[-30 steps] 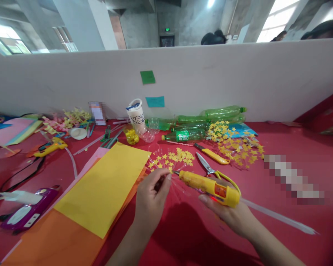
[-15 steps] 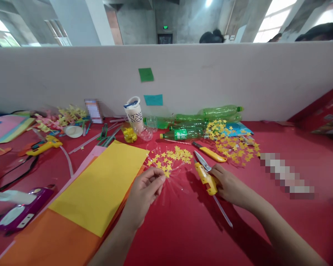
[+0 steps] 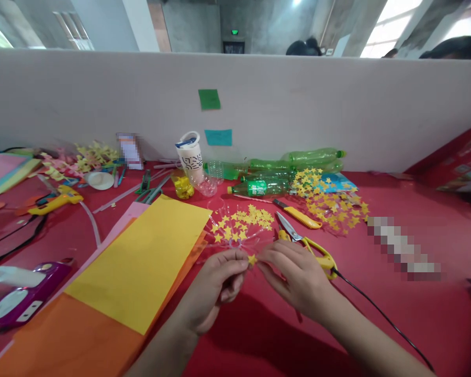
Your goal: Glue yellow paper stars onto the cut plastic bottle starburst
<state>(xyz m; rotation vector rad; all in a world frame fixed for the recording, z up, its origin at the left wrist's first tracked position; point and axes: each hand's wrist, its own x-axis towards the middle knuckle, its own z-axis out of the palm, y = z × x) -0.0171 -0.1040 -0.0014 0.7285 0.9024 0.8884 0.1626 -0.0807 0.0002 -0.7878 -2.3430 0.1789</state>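
Note:
A small yellow star (image 3: 251,259) is between the fingertips of both hands above the red table. My left hand (image 3: 220,283) pinches its left side, closed. The thumb and fingers of my right hand (image 3: 294,275) close on its right edge. Just beyond, a clear plastic piece with spread strips (image 3: 235,244) has several yellow stars (image 3: 245,222) on and around it. Behind my right hand lie scissors with yellow handles (image 3: 288,226) and a yellow glue gun (image 3: 284,235), mostly hidden by the hand.
Yellow and orange paper sheets (image 3: 141,262) lie to the left. A yellow cutter (image 3: 302,216), green bottles (image 3: 259,187), more stars (image 3: 337,207) and a white cup (image 3: 190,159) stand or lie farther back. A black cord (image 3: 380,301) trails right; a purple device (image 3: 27,293) sits left.
My right hand has let go of the glue gun and moved left to the star. My left hand has shifted right and slightly nearer, now meeting the right hand.

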